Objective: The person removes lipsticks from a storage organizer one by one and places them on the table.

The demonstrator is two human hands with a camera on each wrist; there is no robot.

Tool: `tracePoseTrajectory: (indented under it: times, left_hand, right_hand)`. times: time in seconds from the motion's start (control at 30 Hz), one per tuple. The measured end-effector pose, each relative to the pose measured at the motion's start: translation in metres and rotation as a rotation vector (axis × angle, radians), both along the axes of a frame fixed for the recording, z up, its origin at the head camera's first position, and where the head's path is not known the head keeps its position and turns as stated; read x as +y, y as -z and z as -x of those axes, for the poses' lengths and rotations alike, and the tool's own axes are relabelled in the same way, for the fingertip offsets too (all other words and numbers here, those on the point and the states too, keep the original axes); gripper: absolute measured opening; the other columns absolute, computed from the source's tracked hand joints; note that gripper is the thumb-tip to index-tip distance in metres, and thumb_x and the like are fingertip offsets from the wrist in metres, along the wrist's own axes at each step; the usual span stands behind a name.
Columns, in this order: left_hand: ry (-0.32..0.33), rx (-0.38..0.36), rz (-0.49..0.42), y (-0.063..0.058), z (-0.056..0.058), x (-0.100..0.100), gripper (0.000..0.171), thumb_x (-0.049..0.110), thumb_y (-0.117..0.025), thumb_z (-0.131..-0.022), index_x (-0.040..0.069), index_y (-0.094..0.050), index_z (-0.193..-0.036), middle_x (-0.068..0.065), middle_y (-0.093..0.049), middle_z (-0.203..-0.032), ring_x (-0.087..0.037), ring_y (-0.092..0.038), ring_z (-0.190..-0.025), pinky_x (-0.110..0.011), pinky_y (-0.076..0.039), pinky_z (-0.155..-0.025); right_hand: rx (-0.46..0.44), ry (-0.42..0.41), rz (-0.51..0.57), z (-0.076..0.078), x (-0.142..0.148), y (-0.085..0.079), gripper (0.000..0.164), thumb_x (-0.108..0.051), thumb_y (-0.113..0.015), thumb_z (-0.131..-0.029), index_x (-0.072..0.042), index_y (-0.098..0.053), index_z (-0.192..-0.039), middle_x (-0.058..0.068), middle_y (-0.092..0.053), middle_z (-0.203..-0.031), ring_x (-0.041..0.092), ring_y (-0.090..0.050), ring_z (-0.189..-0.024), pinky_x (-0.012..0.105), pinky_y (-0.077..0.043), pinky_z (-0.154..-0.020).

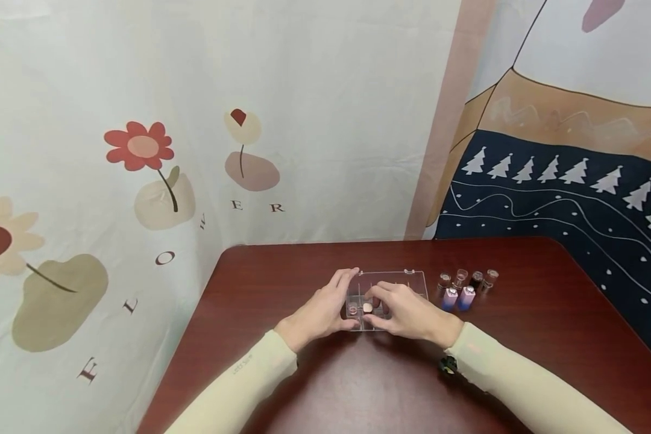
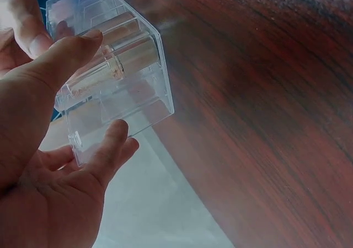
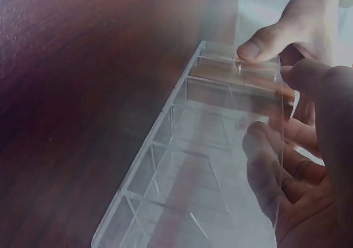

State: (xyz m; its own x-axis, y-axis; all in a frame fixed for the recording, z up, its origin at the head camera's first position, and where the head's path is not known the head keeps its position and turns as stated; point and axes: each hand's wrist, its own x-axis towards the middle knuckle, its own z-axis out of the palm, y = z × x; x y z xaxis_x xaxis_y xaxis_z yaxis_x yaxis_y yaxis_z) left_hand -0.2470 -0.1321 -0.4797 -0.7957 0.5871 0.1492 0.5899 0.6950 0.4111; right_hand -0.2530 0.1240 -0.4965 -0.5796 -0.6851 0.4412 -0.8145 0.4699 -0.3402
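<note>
A clear plastic compartment box (image 1: 387, 283) lies on the table with its hinged lid raised toward the back. My left hand (image 1: 321, 306) grips its left side, thumb at the near corner and fingers toward the lid. Inside the left compartment is a small clear jar (image 1: 353, 309). Between the thumb and fingers of my right hand (image 1: 412, 310), a small pale-topped bottle (image 1: 367, 308) is pinched at the neighbouring compartment. In the right wrist view the bottle (image 3: 288, 104) is partly hidden by fingers. Other compartments (image 3: 165, 176) beneath the right hand look bare.
Right of the box stand several small clear bottles (image 1: 461, 277), one with dark contents (image 1: 476, 279). In front of them are two pink-and-blue bottles (image 1: 467, 298). The reddish-brown table (image 1: 260, 271) reaches back to a patterned curtain (image 1: 325, 120).
</note>
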Motion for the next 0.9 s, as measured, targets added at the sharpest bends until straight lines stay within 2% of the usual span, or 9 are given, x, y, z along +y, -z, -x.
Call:
tracePoseTrajectory:
  times: [0.37,0.63,0.9]
  left_hand:
    - [-0.004,-0.003,0.0,-0.0016,-0.0007,0.0005,0.115,0.022,-0.104,-0.09,0.002,-0.033,-0.178,-0.022,-0.048,-0.174,-0.045,-0.078,-0.126,-0.053,-0.067,-0.113]
    - [-0.005,0.006,0.001,-0.0002,-0.0004,0.0014,0.115,0.021,-0.105,-0.089,0.002,-0.033,-0.177,-0.022,-0.048,-0.173,-0.044,-0.079,-0.124,-0.052,-0.068,-0.112]
    - [-0.01,0.001,-0.002,0.0003,-0.0008,0.0018,0.116,0.022,-0.104,-0.09,0.002,-0.032,-0.178,-0.02,-0.048,-0.174,-0.043,-0.079,-0.123,-0.051,-0.068,-0.112]
  right_hand:
    - [0.029,-0.01,0.019,-0.0016,-0.0035,0.0008,0.016,-0.019,-0.09,-0.102,-0.011,-0.078,-0.11,-0.001,-0.077,-0.097,0.013,-0.072,-0.075,0.017,-0.058,-0.07]
    - [0.036,-0.019,0.036,-0.0019,-0.0048,0.0016,0.011,-0.016,-0.088,-0.103,-0.011,-0.079,-0.108,0.001,-0.075,-0.096,0.013,-0.07,-0.073,0.015,-0.056,-0.069]
    - [0.108,-0.079,0.116,0.0,-0.0015,0.0033,0.011,-0.015,-0.087,-0.104,-0.009,-0.078,-0.107,0.001,-0.073,-0.094,0.005,-0.065,-0.071,0.012,-0.054,-0.065]
